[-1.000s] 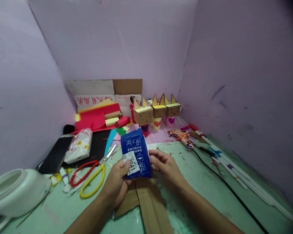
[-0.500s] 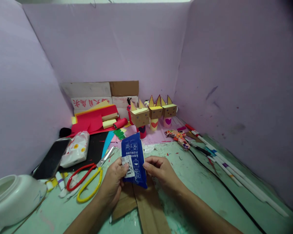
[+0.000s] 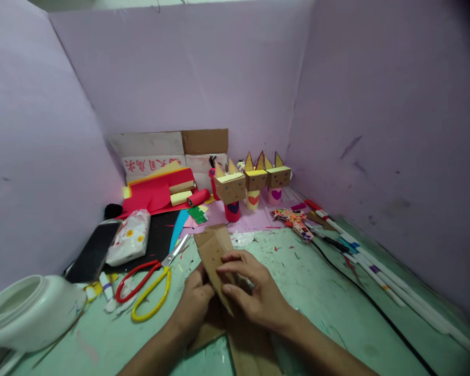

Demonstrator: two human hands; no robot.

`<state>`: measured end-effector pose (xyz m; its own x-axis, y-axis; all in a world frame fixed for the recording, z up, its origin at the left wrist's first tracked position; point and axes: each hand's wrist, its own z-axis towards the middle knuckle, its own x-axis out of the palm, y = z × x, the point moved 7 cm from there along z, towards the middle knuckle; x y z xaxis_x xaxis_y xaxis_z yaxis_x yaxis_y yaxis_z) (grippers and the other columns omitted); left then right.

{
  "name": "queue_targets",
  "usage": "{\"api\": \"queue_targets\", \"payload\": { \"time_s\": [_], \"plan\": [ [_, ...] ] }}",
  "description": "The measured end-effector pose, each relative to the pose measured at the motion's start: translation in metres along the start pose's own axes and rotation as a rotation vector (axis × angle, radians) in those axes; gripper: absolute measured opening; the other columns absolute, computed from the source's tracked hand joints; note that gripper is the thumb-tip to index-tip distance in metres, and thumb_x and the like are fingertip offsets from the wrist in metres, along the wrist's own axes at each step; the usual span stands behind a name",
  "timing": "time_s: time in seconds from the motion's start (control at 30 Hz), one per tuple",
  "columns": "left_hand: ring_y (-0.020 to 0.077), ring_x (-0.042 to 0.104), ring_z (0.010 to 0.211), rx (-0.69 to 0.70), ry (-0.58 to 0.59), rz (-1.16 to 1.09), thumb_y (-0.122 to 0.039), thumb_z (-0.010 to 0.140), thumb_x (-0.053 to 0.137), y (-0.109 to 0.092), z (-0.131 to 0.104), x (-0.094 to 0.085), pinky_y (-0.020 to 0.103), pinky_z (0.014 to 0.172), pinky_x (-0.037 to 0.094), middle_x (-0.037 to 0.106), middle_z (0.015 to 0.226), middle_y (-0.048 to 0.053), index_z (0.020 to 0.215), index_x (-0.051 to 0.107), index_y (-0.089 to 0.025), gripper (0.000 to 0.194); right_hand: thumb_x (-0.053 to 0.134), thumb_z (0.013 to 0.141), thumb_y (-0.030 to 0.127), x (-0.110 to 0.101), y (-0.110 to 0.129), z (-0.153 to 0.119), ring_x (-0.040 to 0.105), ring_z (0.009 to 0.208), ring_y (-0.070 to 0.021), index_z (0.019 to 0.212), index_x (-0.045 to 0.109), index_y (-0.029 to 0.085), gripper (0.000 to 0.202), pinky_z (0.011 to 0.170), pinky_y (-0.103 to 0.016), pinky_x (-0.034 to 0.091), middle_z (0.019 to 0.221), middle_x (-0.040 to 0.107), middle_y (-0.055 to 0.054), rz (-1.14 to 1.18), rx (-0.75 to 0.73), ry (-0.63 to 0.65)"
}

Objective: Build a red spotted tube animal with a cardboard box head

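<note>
My left hand [image 3: 196, 300] is closed on the lower left edge of a folded brown cardboard piece [image 3: 215, 256], raised above the table. The fingers of my right hand [image 3: 254, 287] press on its right side. Beneath both hands lie larger cardboard strips [image 3: 250, 344]. Left of my left hand are scissors [image 3: 165, 266] with one red and one yellow handle. Beyond the hands stand three cardboard-headed figures with pointed ears, the nearest on a red tube [image 3: 232, 210].
A white pot [image 3: 35, 313], a phone [image 3: 94, 250] and a white packet [image 3: 129, 237] sit left. Red paper [image 3: 152, 193] lies behind. On the right are a patterned glue gun [image 3: 293, 222], its black cable [image 3: 360, 292] and long white rods [image 3: 407, 297]. Lilac walls [image 3: 180, 73] enclose the table.
The held piece has been turned over, from its blue printed face to its plain brown side. My right fingers have moved onto its face. The whole view has shifted slightly.
</note>
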<state>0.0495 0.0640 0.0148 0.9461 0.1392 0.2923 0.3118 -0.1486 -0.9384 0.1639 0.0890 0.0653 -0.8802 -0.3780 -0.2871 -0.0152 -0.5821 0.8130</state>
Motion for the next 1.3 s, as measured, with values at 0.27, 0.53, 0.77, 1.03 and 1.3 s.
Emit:
{"api": "queue_targets", "payload": {
  "time_s": [0.27, 0.53, 0.77, 1.03, 1.3],
  "plan": [
    [0.0254, 0.062, 0.096, 0.053, -0.033, 0.039, -0.006, 0.063, 0.062, -0.008, -0.003, 0.004, 0.035, 0.085, 0.049, 0.071, 0.097, 0.006, 0.094, 0.067, -0.017, 0.033, 0.072, 0.065, 0.02, 0.005, 0.005, -0.004, 0.026, 0.133, -0.0277, 0.101, 0.053, 0.024, 0.041, 0.106, -0.044, 0.028, 0.142, 0.028, -0.009, -0.039, -0.037, 0.071],
    [0.02, 0.064, 0.072, 0.155, -0.082, -0.13, -0.019, 0.065, 0.064, -0.028, -0.004, -0.004, 0.029, 0.066, 0.051, 0.071, 0.079, 0.004, 0.086, 0.07, -0.017, 0.022, 0.063, 0.062, 0.006, -0.002, 0.006, -0.001, 0.029, 0.131, -0.0261, 0.1, 0.049, 0.023, 0.043, 0.105, -0.041, 0.029, 0.137, 0.03, -0.009, -0.096, -0.08, -0.008],
    [0.0176, 0.059, 0.063, 0.319, -0.163, -0.055, -0.035, 0.065, 0.071, -0.058, -0.009, -0.019, 0.026, 0.057, 0.045, 0.066, 0.066, 0.003, 0.079, 0.07, -0.015, 0.024, 0.055, 0.062, 0.0, 0.0, 0.009, -0.004, 0.028, 0.13, -0.0268, 0.1, 0.049, 0.023, 0.045, 0.105, -0.043, 0.029, 0.138, 0.029, -0.009, -0.219, -0.154, 0.0],
    [0.0111, 0.044, 0.052, 0.356, -0.302, 0.121, -0.036, 0.059, 0.074, -0.063, -0.001, -0.042, 0.022, 0.051, 0.036, 0.053, 0.052, -0.002, 0.059, 0.066, -0.013, 0.024, 0.065, 0.066, 0.014, -0.004, 0.003, -0.003, 0.036, 0.124, -0.0291, 0.121, 0.042, 0.024, 0.061, 0.101, -0.045, 0.033, 0.136, 0.036, -0.012, -0.131, -0.091, -0.029],
    [0.0104, 0.043, 0.051, 0.266, -0.207, 0.094, -0.04, 0.055, 0.076, -0.057, -0.003, -0.03, 0.022, 0.05, 0.034, 0.051, 0.05, -0.002, 0.056, 0.064, -0.012, 0.031, 0.063, 0.069, 0.044, 0.004, -0.026, -0.006, 0.041, 0.052, -0.0118, 0.06, 0.055, 0.017, 0.029, 0.048, -0.025, 0.03, 0.054, 0.046, 0.002, 0.365, 0.498, 0.086]
  ]
}}
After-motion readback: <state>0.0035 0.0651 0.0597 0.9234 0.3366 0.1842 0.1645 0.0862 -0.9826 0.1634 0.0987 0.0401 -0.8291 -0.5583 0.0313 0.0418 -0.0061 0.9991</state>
